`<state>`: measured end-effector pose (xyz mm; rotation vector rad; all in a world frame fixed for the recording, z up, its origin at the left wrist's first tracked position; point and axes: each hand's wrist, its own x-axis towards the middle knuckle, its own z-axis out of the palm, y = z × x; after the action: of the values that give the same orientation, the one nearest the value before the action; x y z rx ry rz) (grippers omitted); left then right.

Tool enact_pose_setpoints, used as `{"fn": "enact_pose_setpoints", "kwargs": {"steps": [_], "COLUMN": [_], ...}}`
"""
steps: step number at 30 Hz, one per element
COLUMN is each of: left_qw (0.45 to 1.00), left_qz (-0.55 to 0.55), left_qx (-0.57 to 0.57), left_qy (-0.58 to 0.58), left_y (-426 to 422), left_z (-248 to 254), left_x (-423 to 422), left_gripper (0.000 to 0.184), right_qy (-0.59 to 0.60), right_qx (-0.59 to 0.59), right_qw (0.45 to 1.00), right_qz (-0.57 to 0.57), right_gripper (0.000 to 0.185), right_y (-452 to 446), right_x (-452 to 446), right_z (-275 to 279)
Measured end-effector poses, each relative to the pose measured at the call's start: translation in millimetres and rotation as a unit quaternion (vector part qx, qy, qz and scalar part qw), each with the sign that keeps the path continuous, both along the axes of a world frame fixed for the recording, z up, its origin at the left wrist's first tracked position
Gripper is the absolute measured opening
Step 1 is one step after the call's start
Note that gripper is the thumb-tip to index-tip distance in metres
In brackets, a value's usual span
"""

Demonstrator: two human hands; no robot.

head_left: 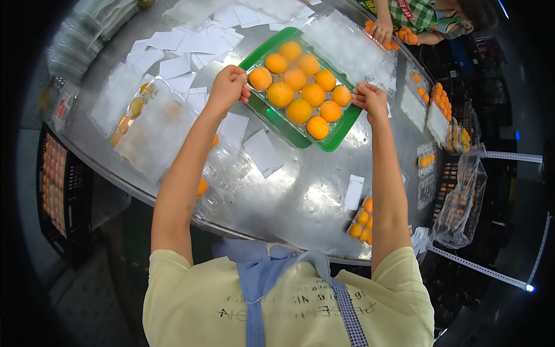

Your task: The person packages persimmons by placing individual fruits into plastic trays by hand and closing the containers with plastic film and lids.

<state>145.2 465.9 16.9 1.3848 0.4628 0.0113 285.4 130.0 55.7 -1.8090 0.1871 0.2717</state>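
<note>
**Currently: fruit pack full, both hands on it; closure unconfirmed.**

Clock is read from view centre. 9 o'clock: black crate point(74, 199) of fruit. 10 o'clock: white sheets point(147, 136), partly over more fruit. 11 o'clock: scattered white cards point(167, 40).

Left hand point(228, 88): thumb and fingers together, pinching the near-left edge. Can't tell if that's clear plastic or tray rim. Between my hands, toward 12 to 1: clear fruit pack point(313, 94) on green tray point(344, 129). Twelve orange fruits sit in its cups, so I'd call filling done. Lid shut or open, can't tell; if open, closing is what's left.

4 o'clock: smaller fruit pack point(362, 218), half hidden by my forearm, beside a white card. Right hand point(373, 101): fingertips together at the right edge, grip surface unclear. 1 o'clock: co-worker's hand point(381, 30) at loose fruit, well apart from mine.
</note>
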Motion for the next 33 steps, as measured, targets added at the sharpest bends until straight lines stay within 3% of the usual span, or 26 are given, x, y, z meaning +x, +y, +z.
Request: {"fn": "enact_pose_setpoints", "kwargs": {"steps": [3,6,8,9,14,16,23,27,33], "left_qw": [0.999,0.991,0.969,0.977,0.978,0.974,0.999,0.999,0.998], "left_qz": [-0.006,-0.006,0.011,0.045,0.155,0.169,0.022,-0.012,-0.052], "left_qx": [0.033,0.130,0.240,0.210,0.047,0.018,-0.020,-0.035,-0.040], "left_qy": [0.010,0.033,0.054,0.012,-0.131,-0.152,-0.045,-0.021,-0.024], "left_y": [0.7,2.2,3.8,3.3,-15.6,-29.7,-96.4,-120.1,-125.6], "left_z": [-0.8,12.8,27.5,32.1,44.3,41.6,-4.7,-21.4,-23.3], "left_x": [-3.9,-11.4,-21.4,-28.2,-83.0,-107.4,-203.2,-230.5,-235.9], "left_gripper": [0.022,0.025,0.028,0.028,0.023,0.019,0.011,0.012,0.013], "right_qy": [0.010,0.002,-0.093,-0.137,-0.338,-0.333,-0.255,-0.208,-0.266], "right_qx": [-0.022,-0.152,-0.423,-0.545,-0.370,-0.407,-0.580,-0.565,-0.435], "right_qw": [0.999,0.986,0.895,0.818,0.825,0.801,0.707,0.730,0.811], "right_qz": [0.023,0.063,0.105,0.124,0.263,0.285,0.315,0.322,0.288], "right_gripper": [0.027,0.035,0.042,0.045,0.054,0.057,0.066,0.067,0.056], "right_y": [-2.8,-5.3,2.6,8.5,65.3,94.0,141.3,139.1,125.7], "right_x": [0.5,-4.6,-11.2,-15.7,-16.6,-12.1,-2.1,13.6,16.3], "right_z": [-1.1,7.9,25.6,35.5,47.1,44.2,38.0,26.8,26.8]}}
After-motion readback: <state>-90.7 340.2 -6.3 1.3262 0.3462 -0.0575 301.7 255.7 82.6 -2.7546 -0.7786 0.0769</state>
